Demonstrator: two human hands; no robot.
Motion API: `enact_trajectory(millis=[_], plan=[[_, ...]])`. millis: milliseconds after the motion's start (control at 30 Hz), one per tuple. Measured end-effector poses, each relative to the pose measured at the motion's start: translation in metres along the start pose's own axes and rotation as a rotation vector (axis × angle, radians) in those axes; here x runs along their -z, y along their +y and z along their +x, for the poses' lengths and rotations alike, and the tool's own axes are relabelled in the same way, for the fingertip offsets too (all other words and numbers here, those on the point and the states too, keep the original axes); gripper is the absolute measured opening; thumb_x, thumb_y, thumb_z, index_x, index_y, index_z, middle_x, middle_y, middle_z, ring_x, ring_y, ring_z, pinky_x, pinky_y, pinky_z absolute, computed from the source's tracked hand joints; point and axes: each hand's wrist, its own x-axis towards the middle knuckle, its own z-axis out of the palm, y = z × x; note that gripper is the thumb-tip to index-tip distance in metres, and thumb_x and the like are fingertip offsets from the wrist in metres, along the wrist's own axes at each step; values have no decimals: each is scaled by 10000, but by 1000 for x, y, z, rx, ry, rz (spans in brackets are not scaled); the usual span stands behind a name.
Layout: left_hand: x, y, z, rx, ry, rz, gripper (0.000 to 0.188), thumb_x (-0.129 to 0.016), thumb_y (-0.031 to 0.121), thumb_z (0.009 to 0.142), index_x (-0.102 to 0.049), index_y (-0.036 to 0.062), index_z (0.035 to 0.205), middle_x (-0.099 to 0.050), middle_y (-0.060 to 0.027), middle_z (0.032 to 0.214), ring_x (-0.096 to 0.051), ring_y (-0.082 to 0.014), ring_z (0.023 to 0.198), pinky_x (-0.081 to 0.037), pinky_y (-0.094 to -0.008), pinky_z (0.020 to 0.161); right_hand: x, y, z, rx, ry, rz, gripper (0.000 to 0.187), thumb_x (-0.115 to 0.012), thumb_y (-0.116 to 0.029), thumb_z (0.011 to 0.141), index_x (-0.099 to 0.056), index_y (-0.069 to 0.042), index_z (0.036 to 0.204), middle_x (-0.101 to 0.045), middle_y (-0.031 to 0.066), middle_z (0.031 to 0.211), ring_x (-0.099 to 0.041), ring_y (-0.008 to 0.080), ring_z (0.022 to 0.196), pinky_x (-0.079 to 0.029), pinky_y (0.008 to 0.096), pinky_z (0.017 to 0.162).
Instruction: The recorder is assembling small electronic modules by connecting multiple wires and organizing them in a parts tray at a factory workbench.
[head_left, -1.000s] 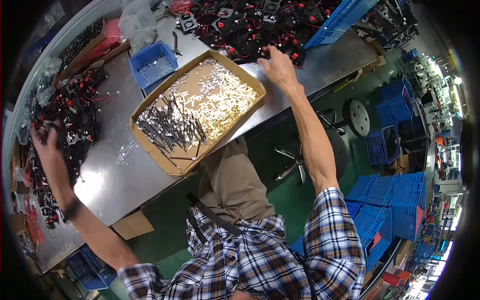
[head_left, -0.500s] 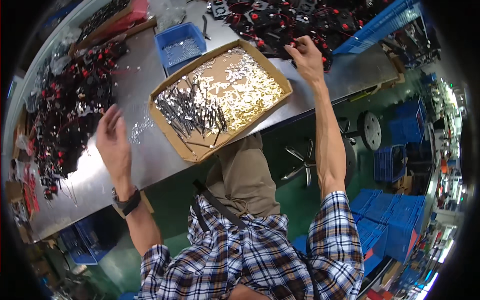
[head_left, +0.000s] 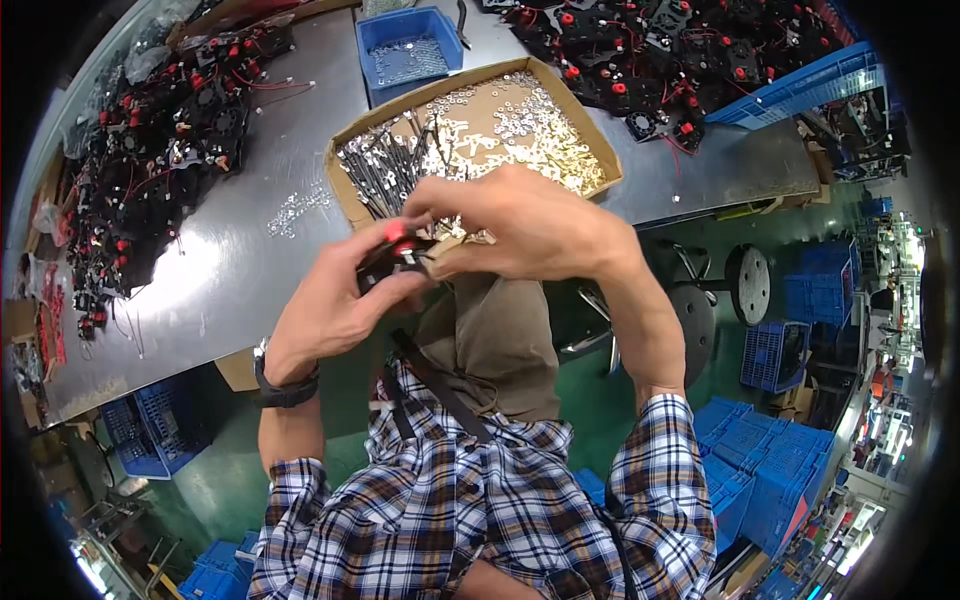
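Note:
My left hand [head_left: 335, 305] and my right hand [head_left: 520, 225] meet in front of my chest, both closed on a small black part with a red button [head_left: 398, 250]. The part sits between my fingers just below the near edge of an open cardboard tray [head_left: 345, 195]. That tray holds dark metal pins on its left and pale metal washers on its right. Most of the black part is hidden by my fingers.
A grey metal table [head_left: 230, 270] carries the tray, a blue bin of small silver parts [head_left: 408, 55], and heaps of black-and-red parts at the left [head_left: 150, 150] and back right [head_left: 680, 60]. Loose washers [head_left: 295, 210] lie on the table. Blue crates [head_left: 760, 450] stand on the green floor.
Both hands left the heaps of parts, left from the left pile and right from the far pile, and came together near my chest holding a small black part.

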Motion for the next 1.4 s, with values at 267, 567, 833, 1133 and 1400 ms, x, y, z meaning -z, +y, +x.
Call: enact_trajectory(millis=[267,567,833,1133,1400], plan=[[-13,-43,-32,30,323,-562,549,-633,204,1025,-415,-7,1483,-710,-207,1006,-737,-270,826,-611,-343,739,-80,42,18,-276,171,-267,219,-653,-200,956,-624,14,916,-664,250,733,-655,468,707,-513,527,634],[-25,-46,-17,15,516,-718,438,-633,156,1016,-463,31,1399,-679,-155,949,-734,-277,821,-630,-367,731,-84,1,9,-252,265,-273,169,-598,-168,995,-550,-6,986,-670,225,748,-676,428,721,-509,505,617],[-34,-43,-8,-59,482,-573,348,-628,88,1006,-504,7,1321,-686,-105,965,-672,-152,807,-587,-288,712,-88,-16,1,-171,132,-243,202,-610,-149,972,-496,3,1039,-668,219,682,-678,433,656,-500,519,545],[-31,-49,-9,-77,539,-367,259,-628,51,989,-552,-4,1230,-686,-81,973,-681,-119,813,-579,-268,725,-90,-23,4,-136,70,-335,166,-596,-79,924,-497,27,1005,-647,220,646,-668,425,618,-497,507,534],[-28,-66,-19,-39,706,-537,253,-688,37,937,-608,18,1176,-681,-46,1004,-684,-118,851,-584,-263,730,-98,-32,22,-104,25,-337,155,-604,-72,903,-535,29,998,-646,212,654,-669,427,622,-502,516,546]])
